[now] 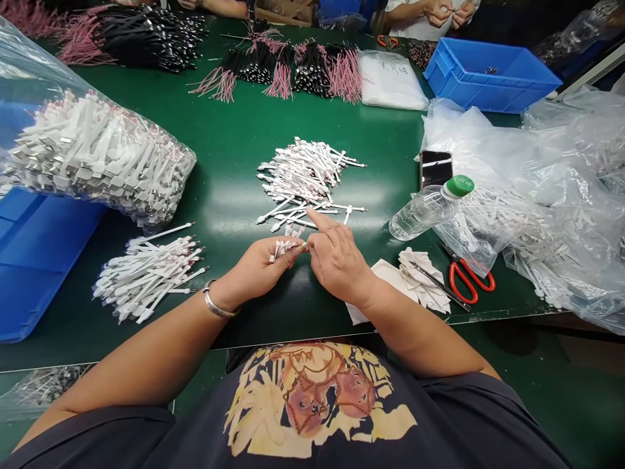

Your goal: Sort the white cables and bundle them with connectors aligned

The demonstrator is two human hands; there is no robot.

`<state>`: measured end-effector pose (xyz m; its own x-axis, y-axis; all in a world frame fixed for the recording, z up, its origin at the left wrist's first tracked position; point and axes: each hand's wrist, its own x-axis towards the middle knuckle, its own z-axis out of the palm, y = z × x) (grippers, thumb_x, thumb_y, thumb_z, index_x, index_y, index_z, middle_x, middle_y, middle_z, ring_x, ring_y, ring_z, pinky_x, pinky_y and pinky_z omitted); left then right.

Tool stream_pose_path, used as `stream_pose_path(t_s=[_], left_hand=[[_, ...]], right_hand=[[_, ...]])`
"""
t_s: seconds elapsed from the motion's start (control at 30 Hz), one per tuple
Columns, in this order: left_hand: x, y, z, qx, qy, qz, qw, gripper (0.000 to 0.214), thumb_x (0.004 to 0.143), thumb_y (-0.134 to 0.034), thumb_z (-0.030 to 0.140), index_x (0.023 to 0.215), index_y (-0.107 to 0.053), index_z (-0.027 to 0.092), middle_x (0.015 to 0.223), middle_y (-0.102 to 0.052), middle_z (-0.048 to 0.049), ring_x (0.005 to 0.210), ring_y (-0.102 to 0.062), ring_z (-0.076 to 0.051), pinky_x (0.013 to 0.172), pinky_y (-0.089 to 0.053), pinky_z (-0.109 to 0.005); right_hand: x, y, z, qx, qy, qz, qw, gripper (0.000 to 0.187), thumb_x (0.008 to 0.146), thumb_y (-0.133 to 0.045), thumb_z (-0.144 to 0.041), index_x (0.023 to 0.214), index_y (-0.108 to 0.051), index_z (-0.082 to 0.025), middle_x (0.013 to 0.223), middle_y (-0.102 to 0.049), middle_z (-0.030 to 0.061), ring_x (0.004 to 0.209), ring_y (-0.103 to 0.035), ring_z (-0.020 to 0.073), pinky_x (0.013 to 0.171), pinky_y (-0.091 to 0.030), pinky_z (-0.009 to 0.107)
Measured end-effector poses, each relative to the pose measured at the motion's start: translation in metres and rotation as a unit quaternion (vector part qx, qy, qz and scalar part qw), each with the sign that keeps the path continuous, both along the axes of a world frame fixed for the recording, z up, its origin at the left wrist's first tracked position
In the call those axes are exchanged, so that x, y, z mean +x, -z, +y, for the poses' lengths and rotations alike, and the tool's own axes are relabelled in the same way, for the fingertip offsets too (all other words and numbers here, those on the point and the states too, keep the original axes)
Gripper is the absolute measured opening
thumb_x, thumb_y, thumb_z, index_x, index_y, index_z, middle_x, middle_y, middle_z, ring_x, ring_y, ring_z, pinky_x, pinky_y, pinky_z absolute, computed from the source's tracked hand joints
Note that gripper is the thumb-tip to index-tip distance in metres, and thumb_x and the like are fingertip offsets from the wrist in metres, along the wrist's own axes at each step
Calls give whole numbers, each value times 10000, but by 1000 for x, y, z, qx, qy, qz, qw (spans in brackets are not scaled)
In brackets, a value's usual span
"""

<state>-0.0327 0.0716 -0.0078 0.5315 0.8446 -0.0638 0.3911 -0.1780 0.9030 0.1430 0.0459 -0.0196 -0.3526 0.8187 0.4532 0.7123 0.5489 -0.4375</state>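
My left hand (263, 264) is closed around a small bunch of short white cables (283, 247), their ends sticking out above the fingers. Against its fingertips, my right hand (339, 257) pinches at the cable tips with thumb and curled fingers, its index finger stretched forward; what exactly it grips is too small to make out. Just beyond both hands lies a loose pile of white cables (303, 170) with pale connectors. To the left of my left forearm, a second pile of white cables (149, 273) rests near the table's front edge.
A clear bag of white cables (107, 156) leans over a blue tray (39, 260) at left. Right stand a plastic bottle (420, 212), phone (436, 169), red-handled scissors (471, 279), cloth gloves (424, 280) and plastic bags (551, 150). Behind are black cables (146, 36), a blue bin (488, 78) and co-workers' hands (446, 13).
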Motion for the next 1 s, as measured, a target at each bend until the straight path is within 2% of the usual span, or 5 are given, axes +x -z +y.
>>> stream_pose_path(t_s=[0.27,0.4,0.47,0.57,1.0], left_hand=[[1,-7,-10,1,15,-23,1000,295,880,-498,389,923,-673,156,649,-572,-5,526,-466,-86,519,-397,-197],[1,-5,-8,-27,-3,-21,999,327,885,-481,415,959,-664,155,608,-518,19,492,-445,-70,478,-372,-182],[0,-3,-5,-34,-3,-17,999,341,887,-472,426,965,-658,150,605,-498,24,486,-438,-67,462,-359,-176],[-1,-3,-2,-40,1,-10,999,335,887,-466,429,900,-648,147,598,-485,29,476,-424,-62,453,-346,-175],[-1,3,2,70,44,50,995,337,907,-424,398,872,-659,158,673,-593,-7,626,-514,-118,608,-415,-213]], right_hand=[[15,7,20,-41,100,72,992,106,873,-397,-142,858,-496,-176,1471,-314,194,1363,-302,290,1070,-243,540],[25,2,24,-118,0,200,973,159,898,-456,-207,1013,-557,-164,1389,-454,170,1283,-443,228,1036,-363,434],[25,-4,21,-163,-63,246,953,159,901,-482,-235,974,-611,-177,1182,-634,110,1142,-572,194,993,-423,379],[24,-11,18,-202,-117,252,939,171,902,-494,-226,881,-661,-197,987,-700,40,1013,-630,165,936,-466,338],[27,-10,19,-178,-123,151,964,174,888,-508,-181,918,-676,-212,920,-708,30,884,-631,167,827,-478,316]])
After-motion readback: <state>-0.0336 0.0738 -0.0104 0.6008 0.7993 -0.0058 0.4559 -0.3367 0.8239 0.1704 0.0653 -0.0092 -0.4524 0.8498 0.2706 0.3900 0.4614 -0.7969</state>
